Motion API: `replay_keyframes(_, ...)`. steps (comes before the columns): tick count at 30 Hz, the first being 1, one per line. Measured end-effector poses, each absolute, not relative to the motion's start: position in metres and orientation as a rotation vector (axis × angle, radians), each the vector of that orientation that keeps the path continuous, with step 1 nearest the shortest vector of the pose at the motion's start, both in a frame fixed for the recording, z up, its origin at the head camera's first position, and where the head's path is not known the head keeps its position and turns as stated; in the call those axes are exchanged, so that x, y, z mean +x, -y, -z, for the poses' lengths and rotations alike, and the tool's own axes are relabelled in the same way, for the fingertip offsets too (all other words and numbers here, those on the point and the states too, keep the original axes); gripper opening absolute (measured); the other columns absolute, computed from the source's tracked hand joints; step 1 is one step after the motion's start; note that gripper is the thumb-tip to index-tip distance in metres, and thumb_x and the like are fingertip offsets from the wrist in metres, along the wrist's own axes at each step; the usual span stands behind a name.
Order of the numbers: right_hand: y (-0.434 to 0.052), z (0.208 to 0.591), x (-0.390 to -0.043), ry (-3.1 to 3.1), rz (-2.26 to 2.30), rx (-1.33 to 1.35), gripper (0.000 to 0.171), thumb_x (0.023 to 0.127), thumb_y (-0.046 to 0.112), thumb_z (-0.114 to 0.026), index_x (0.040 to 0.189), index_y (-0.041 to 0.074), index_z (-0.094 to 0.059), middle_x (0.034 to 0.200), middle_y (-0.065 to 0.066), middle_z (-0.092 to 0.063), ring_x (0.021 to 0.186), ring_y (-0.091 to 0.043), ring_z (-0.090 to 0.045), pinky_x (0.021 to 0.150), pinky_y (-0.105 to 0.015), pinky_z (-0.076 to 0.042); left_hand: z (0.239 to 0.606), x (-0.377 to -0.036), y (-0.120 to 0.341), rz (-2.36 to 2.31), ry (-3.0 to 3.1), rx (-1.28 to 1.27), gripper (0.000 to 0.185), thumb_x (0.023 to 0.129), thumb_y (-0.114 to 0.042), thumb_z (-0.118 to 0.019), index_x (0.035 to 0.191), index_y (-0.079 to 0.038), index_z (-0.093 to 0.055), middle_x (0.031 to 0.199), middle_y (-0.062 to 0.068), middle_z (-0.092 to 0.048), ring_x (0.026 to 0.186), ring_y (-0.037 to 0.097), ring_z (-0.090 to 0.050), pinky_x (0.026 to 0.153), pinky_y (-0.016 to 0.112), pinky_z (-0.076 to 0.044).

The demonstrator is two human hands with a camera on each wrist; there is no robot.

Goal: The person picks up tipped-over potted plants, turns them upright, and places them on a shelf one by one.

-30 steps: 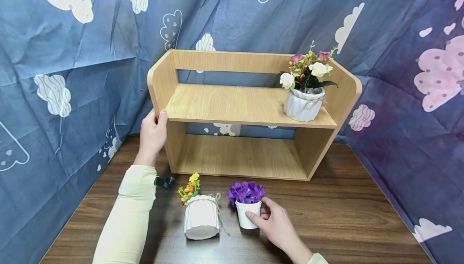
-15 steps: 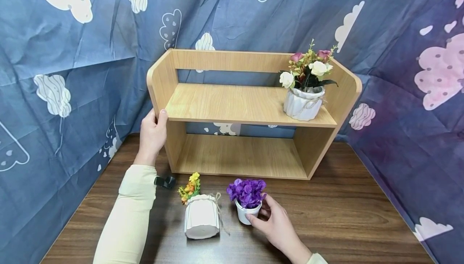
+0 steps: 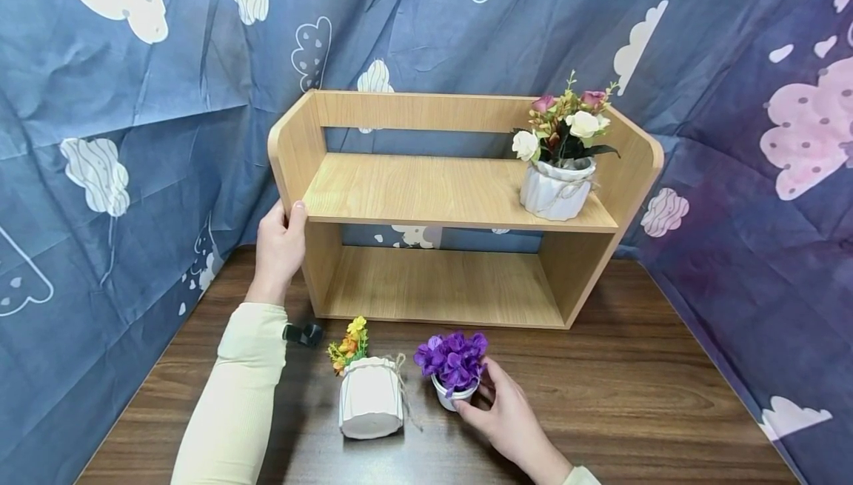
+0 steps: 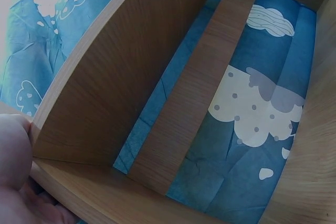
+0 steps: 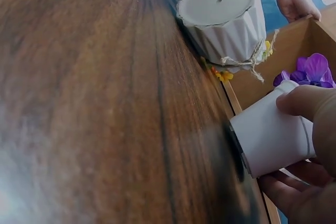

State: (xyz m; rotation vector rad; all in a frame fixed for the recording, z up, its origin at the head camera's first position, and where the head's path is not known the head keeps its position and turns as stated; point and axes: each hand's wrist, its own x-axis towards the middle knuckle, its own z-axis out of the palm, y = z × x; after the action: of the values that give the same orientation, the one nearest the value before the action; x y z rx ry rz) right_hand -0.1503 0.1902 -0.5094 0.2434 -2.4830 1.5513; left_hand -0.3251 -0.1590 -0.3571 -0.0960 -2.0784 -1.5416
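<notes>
My left hand [image 3: 278, 252] grips the left side panel of a two-tier wooden shelf [image 3: 426, 222], thumb in front, near the height of the upper board. Between the thumb and fingers of my right hand [image 3: 506, 415] is a small white pot [image 5: 273, 135] of purple flowers [image 3: 453, 360], held low at the table. To its left a ribbed white pot [image 3: 371, 401] with a twine bow lies tipped on its side, its yellow and orange flowers [image 3: 349, 346] pointing toward the shelf. On the upper board's right end stands a white pot [image 3: 556, 190] of white and dark pink roses.
The shelf stands on a dark wood table [image 3: 633, 396]. Blue cloth [image 3: 166, 174] with white cloud prints hangs behind and at both sides. A black wrist strap [image 3: 303, 334] sits on the left sleeve.
The purple flower pot has turned upright in my right hand, so its flowers now face up more and less of the pot's side shows. My left hand has stayed on the shelf.
</notes>
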Motion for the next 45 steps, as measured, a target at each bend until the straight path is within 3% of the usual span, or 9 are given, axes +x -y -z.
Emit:
replay_keyframes(5,-0.192,0.511,-0.150,2.508,-1.524,0.263,0.074,0.075,0.004,-0.095,0.141,0.003,-0.061,0.136,-0.015,-0.073,0.126,-0.019,-0.069,0.106,-0.029,-0.056,0.357,-0.325,0.159,1.537,2.079,-0.094,0.043,0.111,-0.026,-0.049,0.141,0.001,-0.066,0.143,0.025,-0.068,0.124,0.031,-0.063,0.114,0.048,-0.047)
replay_keyframes(11,-0.193,0.514,-0.149,2.517,-1.553,0.248,0.084,0.076,0.007,-0.096,0.148,0.001,-0.054,0.140,-0.018,-0.070,0.127,-0.022,-0.068,0.107,-0.032,-0.057,0.356,-0.325,0.159,1.536,2.078,-0.095,0.044,0.111,-0.025,-0.049,0.143,0.001,-0.065,0.144,0.025,-0.067,0.125,0.032,-0.063,0.115,0.049,-0.047)
replay_keyframes(21,-0.190,0.518,-0.152,2.448,-1.721,0.201,0.087,0.077,0.008,-0.096,0.151,-0.002,-0.052,0.142,-0.020,-0.069,0.123,-0.008,-0.067,0.109,-0.027,-0.054,0.357,-0.325,0.160,1.547,2.080,-0.085,0.044,0.112,-0.028,-0.049,0.143,-0.001,-0.065,0.144,0.023,-0.068,0.124,0.031,-0.063,0.114,0.049,-0.047)
replay_keyframes(38,-0.188,0.516,-0.151,2.460,-1.681,0.179,0.074,0.078,0.011,-0.095,0.143,0.003,-0.060,0.135,-0.014,-0.073,0.120,-0.009,-0.069,0.107,-0.030,-0.056,0.358,-0.327,0.159,1.547,2.075,-0.092,0.043,0.112,-0.027,-0.049,0.141,0.000,-0.066,0.143,0.023,-0.068,0.123,0.030,-0.064,0.113,0.047,-0.047)
replay_keyframes(45,-0.192,0.506,-0.154,2.517,-1.599,0.197,0.072,0.078,0.017,-0.095,0.142,0.006,-0.062,0.134,-0.012,-0.074,0.121,-0.022,-0.072,0.110,-0.037,-0.055,0.359,-0.327,0.159,1.543,2.078,-0.093,0.044,0.112,-0.027,-0.049,0.142,-0.001,-0.066,0.144,0.023,-0.068,0.125,0.030,-0.063,0.114,0.048,-0.047)
